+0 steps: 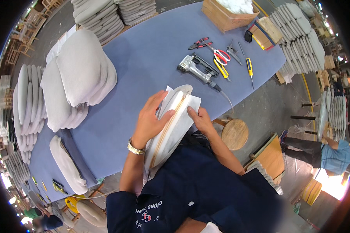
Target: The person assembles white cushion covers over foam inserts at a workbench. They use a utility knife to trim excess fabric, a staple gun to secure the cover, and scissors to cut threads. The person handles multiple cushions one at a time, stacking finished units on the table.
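A light grey padded seat cushion stands on edge against my body at the table's near edge. Its narrow side faces up, showing a tan strip that runs lengthwise, with white sheet material along it. My left hand, with a gold watch on its wrist, grips the cushion's left side, thumb lying near the strip. On the other side my right hand holds the white sheet and cushion between thumb and fingers. Just beyond the cushion's far end lies a silver and black staple gun with an air hose.
Red-handled scissors, pliers, a yellow cutter and a yellow screwdriver lie on the blue-grey table. Stacked cushions occupy its left. A box stands far right. A round stool is beside me; another person is farther right.
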Tool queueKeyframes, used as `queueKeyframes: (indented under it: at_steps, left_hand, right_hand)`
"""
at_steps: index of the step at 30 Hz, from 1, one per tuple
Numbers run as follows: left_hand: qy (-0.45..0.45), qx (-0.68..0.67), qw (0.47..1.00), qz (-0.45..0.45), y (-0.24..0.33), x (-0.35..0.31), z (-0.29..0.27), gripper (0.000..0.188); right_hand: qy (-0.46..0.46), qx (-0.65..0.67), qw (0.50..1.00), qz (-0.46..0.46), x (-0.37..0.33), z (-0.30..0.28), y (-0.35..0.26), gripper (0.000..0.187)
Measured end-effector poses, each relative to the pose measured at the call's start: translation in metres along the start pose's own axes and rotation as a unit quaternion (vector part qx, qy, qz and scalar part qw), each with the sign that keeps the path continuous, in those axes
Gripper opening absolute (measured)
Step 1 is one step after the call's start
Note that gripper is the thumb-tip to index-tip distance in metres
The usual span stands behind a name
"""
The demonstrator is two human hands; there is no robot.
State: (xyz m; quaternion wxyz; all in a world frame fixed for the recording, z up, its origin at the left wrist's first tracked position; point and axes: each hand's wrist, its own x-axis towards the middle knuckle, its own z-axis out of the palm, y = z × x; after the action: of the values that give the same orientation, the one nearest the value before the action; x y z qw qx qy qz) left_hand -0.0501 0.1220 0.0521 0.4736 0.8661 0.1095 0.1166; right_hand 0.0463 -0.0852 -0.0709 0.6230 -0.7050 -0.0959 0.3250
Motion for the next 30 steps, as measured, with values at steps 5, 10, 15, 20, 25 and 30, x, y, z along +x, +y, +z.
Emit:
queueKeyframes:
  at_steps: [5, 10, 15, 20, 25, 30]
  left_hand:
    - [-0.019, 0.059, 0.996, 0.069, -0.017, 0.027, 0.037, 0.074]
    - [-0.077, 0.067, 0.994, 0.042, -0.024, 0.028, 0.055, 0.087]
    - [-0.122, 0.117, 0.985, 0.014, -0.021, 0.024, 0.066, 0.090]
    - [-0.108, 0.116, 0.987, 0.008, -0.020, 0.020, 0.083, 0.086]
    - [-0.102, 0.127, 0.986, 0.020, -0.027, 0.016, 0.091, 0.085]
    - [-0.129, 0.123, 0.984, 0.009, -0.022, 0.019, 0.094, 0.087]
  right_hand:
    - [0.066, -0.060, 0.991, -0.104, -0.005, 0.003, -0.026, 0.040]
    - [0.152, -0.203, 0.928, -0.272, -0.006, -0.005, -0.068, 0.045]
    - [0.134, -0.326, 0.898, -0.265, 0.002, -0.003, -0.077, 0.037]
    - [0.157, -0.329, 0.894, -0.260, 0.014, -0.009, -0.054, 0.029]
    - [0.170, -0.344, 0.893, -0.234, 0.002, -0.008, -0.070, 0.021]
    - [0.134, -0.373, 0.878, -0.268, 0.006, -0.024, -0.062, 0.014]
